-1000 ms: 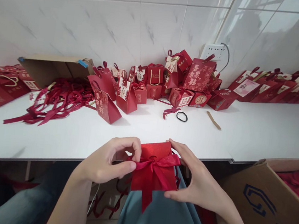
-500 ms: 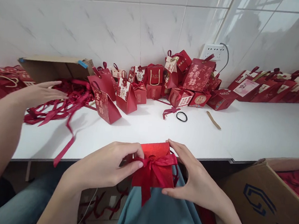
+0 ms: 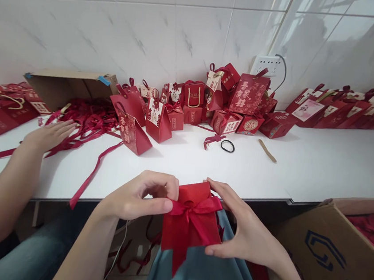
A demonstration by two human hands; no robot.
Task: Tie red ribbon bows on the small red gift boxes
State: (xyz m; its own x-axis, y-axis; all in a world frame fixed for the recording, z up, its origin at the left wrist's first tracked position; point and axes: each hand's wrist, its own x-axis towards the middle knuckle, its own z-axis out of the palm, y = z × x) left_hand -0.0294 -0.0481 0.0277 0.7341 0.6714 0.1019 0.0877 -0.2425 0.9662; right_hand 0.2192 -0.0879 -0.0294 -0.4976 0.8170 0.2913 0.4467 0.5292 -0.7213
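Note:
A small red gift box is held above my lap, in front of the table's edge. Across its front lies a red ribbon bow with a tail hanging below the box. Thumb and bent fingers of my left hand pinch the bow's left loop at the box's upper left. With my right hand I grip the box's right side, fingers at the top corner and thumb at the lower corner. The back of the box is hidden.
On the white table stand several red gift boxes. A co-worker's hand rests at a ribbon heap on the left. A black hair tie and a brown stick lie mid-table. A cardboard carton is at right.
The gift box has tilted to show more of its front, and the bow's left loop is drawn out. The co-worker's hand has come down toward the table, and the ribbons have shifted.

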